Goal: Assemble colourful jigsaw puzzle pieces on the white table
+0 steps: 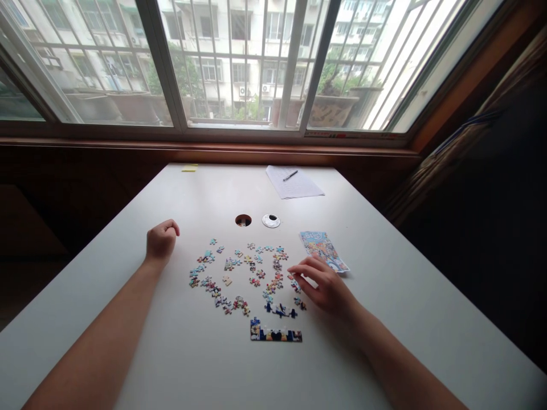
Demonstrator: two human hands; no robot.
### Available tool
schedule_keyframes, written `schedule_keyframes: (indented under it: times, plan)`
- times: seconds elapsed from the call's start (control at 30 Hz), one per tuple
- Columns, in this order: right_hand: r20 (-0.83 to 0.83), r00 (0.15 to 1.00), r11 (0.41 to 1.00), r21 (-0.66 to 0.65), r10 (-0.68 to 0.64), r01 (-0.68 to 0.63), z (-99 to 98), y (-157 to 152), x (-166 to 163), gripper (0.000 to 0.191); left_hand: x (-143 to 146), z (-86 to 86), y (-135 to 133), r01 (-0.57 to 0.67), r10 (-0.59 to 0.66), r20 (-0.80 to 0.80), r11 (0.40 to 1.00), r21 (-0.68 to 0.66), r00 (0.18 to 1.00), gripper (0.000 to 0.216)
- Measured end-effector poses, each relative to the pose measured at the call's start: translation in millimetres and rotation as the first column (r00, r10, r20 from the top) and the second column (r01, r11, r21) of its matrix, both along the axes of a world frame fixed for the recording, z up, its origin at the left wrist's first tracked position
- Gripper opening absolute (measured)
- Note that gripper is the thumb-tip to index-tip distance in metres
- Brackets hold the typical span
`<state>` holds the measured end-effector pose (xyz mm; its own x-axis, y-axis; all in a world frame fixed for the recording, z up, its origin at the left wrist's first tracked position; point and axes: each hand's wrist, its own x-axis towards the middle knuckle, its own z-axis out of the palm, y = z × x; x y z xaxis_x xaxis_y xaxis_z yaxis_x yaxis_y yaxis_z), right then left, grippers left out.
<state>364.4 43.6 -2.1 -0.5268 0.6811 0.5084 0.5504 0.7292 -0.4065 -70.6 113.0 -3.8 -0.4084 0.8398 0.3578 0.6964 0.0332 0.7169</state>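
Many loose jigsaw puzzle pieces (257,274) lie scattered on the white table (205,364). Nearest me, a few joined pieces form an L-shaped puzzle corner (276,335), dark blue with yellow. Just beyond it lies a row of dark blue puzzle pieces (281,310). My left hand (161,242) rests as a fist on the table, left of the pieces, with nothing seen in it. My right hand (321,281) hovers at the right edge of the pieces, fingers stretched and slightly apart. Its fingertips hide part of the pieces beneath. A colourful picture sheet (323,250) lies just beyond that hand.
Past the pieces, the tabletop has a round hole (243,220) with its white cover (270,221) beside it. Farther back lie paper sheets (294,185), a pen (290,176) and yellow sticky notes (190,168). A barred window (239,62) stands behind the table.
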Motion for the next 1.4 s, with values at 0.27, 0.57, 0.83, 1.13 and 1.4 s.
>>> schedule_keyframes:
  times: [0.27, 0.57, 0.83, 1.13, 1.4]
  plan:
    - [-0.029, 0.999, 1.000, 0.018, -0.017, 0.017, -0.9, 3.3, 3.2, 0.021, 0.3, -3.7, 7.4, 0.041, -0.040, 0.012, 0.995, -0.095, 0.999, 0.025]
    - [-0.037, 0.999, 1.000, 0.021, -0.022, 0.023, -3.3, 4.6, 5.2, 0.021, 0.7, -2.4, 12.1, 0.083, -0.085, -0.021, 0.993, -0.085, 0.996, 0.029]
    - [-0.057, 0.997, 0.998, 0.015, -0.053, 0.054, -4.2, 6.3, 6.6, 0.021, -2.5, -8.1, 14.3, 0.135, -0.142, -0.050, 0.983, -0.123, 0.989, 0.031]
    - [-0.024, 0.972, 0.972, -0.007, -0.234, 0.234, -2.3, 4.9, 3.5, 0.018, -6.1, -11.3, 13.7, 0.144, -0.154, -0.057, 0.979, -0.148, 0.987, 0.031]
    - [-0.085, 0.934, 0.938, -0.014, -0.346, 0.346, -3.3, 7.6, 4.2, 0.019, -6.6, -12.3, 15.2, 0.140, -0.153, -0.069, 0.976, -0.165, 0.986, 0.031]
